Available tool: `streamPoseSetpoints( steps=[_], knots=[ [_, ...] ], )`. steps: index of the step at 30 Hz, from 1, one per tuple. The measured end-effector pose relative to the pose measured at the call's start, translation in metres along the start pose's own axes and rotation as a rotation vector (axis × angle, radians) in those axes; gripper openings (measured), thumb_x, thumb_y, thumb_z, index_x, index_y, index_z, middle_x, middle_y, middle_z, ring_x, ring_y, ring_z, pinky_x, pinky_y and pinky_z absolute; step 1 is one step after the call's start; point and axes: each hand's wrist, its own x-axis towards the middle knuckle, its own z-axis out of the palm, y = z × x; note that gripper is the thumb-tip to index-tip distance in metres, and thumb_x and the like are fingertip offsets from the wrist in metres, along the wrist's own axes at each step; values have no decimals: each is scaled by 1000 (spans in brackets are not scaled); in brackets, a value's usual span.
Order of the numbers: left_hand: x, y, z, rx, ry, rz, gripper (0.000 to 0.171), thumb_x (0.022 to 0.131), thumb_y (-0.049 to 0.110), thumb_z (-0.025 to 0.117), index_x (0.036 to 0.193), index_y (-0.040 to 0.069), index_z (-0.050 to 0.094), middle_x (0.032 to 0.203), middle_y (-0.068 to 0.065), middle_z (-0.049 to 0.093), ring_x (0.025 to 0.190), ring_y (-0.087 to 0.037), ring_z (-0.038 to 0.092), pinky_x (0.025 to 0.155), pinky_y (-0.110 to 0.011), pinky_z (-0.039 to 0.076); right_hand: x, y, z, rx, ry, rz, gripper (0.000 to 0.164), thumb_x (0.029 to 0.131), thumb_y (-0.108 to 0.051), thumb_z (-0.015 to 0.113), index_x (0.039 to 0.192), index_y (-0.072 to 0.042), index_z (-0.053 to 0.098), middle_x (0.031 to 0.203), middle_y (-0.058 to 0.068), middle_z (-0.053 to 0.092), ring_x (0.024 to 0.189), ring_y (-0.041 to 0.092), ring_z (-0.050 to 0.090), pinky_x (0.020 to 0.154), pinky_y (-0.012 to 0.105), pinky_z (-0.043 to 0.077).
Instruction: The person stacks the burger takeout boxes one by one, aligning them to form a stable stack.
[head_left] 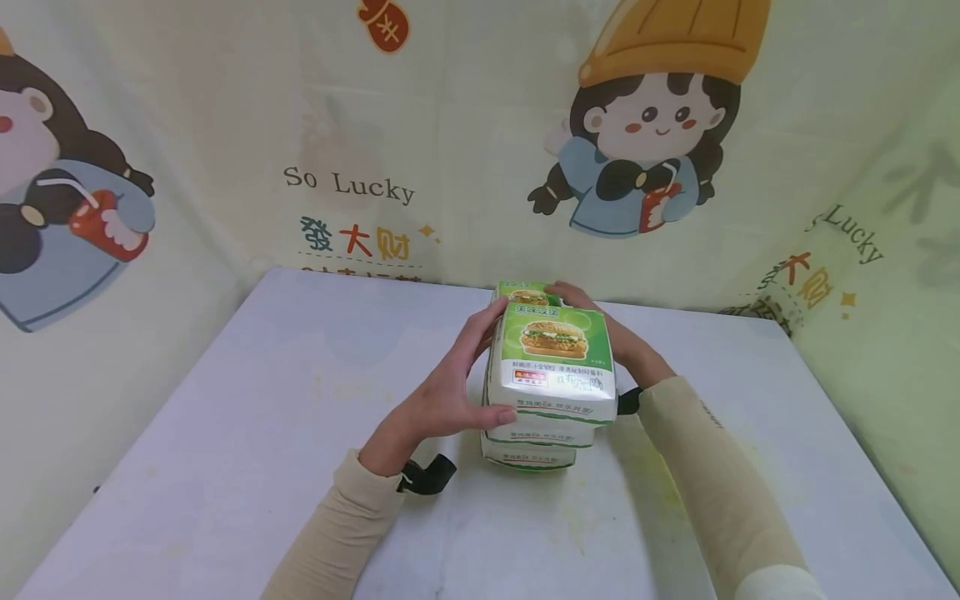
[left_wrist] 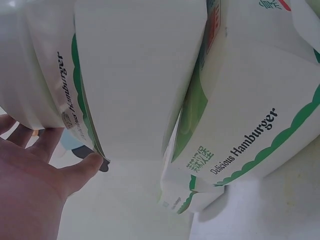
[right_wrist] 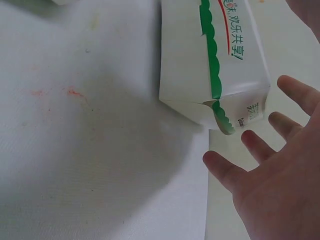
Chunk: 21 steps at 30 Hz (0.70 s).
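Three white-and-green cardboard hamburger boxes stand in an uneven stack on the table. My left hand (head_left: pixel 446 396) grips the top hamburger box (head_left: pixel 558 342) at its left side, thumb on the front lower edge, fingers toward the back. Beneath it sit the middle box (head_left: pixel 558 436) and the bottom box (head_left: pixel 532 457), both set back to the left. Behind the stack stands another hamburger box (head_left: pixel 517 290), mostly hidden in the head view. My right hand (head_left: pixel 626 343) reaches past the stack's right side; in the right wrist view its fingers (right_wrist: pixel 225 167) are spread beside the rear box (right_wrist: pixel 187 60).
The white table (head_left: pixel 300 467) carries faint yellow and red stains. Its back edge meets a printed cloth backdrop (head_left: pixel 480 167) just behind the rear box. More cloth hangs at both sides. Black straps (head_left: pixel 429 475) sit at the wrists.
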Motion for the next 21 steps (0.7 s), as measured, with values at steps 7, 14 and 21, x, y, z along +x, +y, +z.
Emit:
streamPoseSetpoints(
  steps=[7,14,21],
  knots=[
    [1,1,-1,7,1,4,110,78,47,77,159,17,9,161,7,17,149,-12,23,124,-46,23,0,-2,3,-18,-1,-13,67,90,1,64,148,1,31,163,23,1,150,49,4,113,71,24],
    [0,0,-1,10,2,1,108,78,38,78,159,17,10,161,7,18,149,-12,24,124,-44,23,2,-3,3,-93,10,14,73,92,-3,64,153,-3,24,164,23,0,152,44,-1,113,75,18],
    [0,-1,-1,14,4,-2,106,78,39,78,159,25,11,161,8,17,150,-12,23,124,-45,22,6,-3,2,-115,11,53,75,92,-6,65,155,-6,26,164,19,8,151,42,8,115,71,22]
  ],
)
